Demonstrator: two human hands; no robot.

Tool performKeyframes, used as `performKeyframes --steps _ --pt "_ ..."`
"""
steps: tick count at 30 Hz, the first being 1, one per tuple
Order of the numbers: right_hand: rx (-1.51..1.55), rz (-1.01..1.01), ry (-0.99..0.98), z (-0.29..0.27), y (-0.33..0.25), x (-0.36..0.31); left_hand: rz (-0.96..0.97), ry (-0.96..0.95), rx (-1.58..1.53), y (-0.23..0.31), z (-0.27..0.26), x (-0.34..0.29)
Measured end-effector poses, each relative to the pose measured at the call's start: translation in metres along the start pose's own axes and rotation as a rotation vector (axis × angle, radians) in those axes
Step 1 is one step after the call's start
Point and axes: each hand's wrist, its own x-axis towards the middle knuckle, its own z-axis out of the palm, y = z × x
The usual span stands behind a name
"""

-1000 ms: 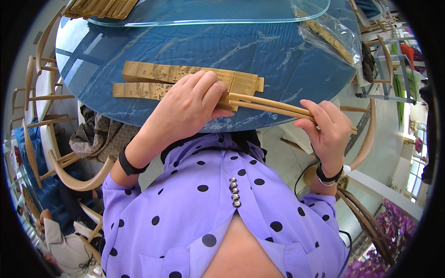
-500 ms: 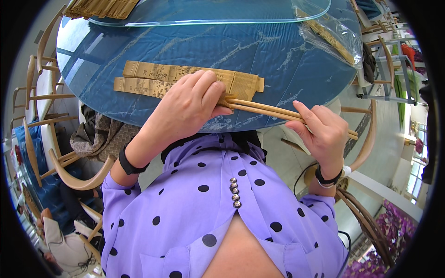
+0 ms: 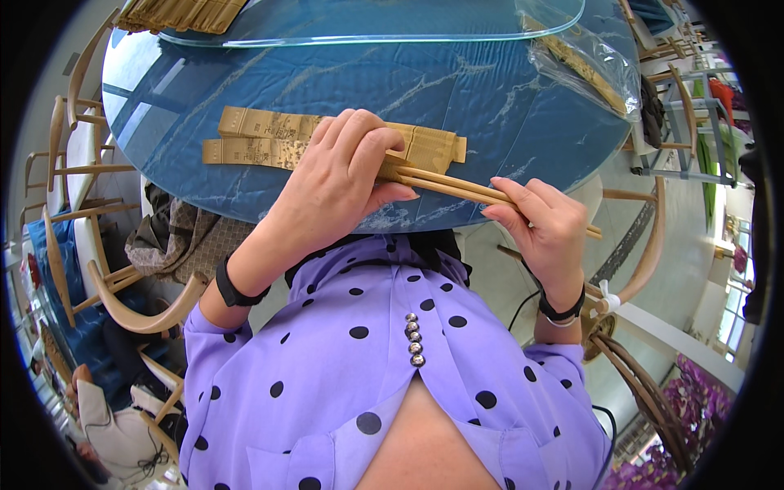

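- The left hand (image 3: 339,192) lies over the near edge of the blue desk (image 3: 245,82), fingers (image 3: 359,139) curled down and pressed together over the right part of the sleeves (image 3: 269,139) and the far end of the chopsticks (image 3: 457,186).
- The chopsticks, a wooden pair side by side, run from under the left fingers out to the right, past the desk's near edge.
- The left thumb sits just below the chopsticks, pinching them against the fingers above.
- The right hand (image 3: 543,233) is off the desk, near and to the right; its fingers (image 3: 514,196) close around the chopsticks' right part, fingertips on top.
- A short tip of the chopsticks shows beyond the right hand.
- The two tan paper sleeves lie flat, one just beyond the other, reaching left from under the left hand.
- A clear bag (image 3: 592,61) with a tan strip inside lies on the far right.
- A glass turntable (image 3: 367,20) covers the far middle; a bundle of sticks (image 3: 180,12) rests at the far left.
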Motion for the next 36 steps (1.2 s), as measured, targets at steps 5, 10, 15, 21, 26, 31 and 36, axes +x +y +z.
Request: performKeyframes --steps 5,10,15,21,26,31,36 --pt "-0.003 0.076 0.060 0.004 -0.004 -0.003 -0.117 0.241 -0.018 0.023 -0.021 -0.023" --pt "0.131 0.084 0.121 0.018 -0.029 0.000 -0.643 0.359 -0.906 0.043 -0.007 -0.053" --pt "0.276 -0.003 0.185 0.029 -0.056 0.006 -0.462 0.528 -0.835 0.063 -0.030 -0.025" --pt "0.226 0.065 0.268 0.037 -0.065 0.007 -0.506 0.552 -0.968 0.059 -0.031 0.008" --pt "0.093 0.156 0.122 0.046 -0.056 -0.010 -0.795 0.434 -1.218 0.042 0.004 -0.011" --pt "0.082 0.190 0.103 0.049 -0.056 -0.016 -0.817 0.399 -1.223 0.046 0.018 -0.016" --pt "0.077 0.188 0.090 0.051 -0.054 -0.015 -0.915 0.369 -1.306 0.049 0.012 -0.011"
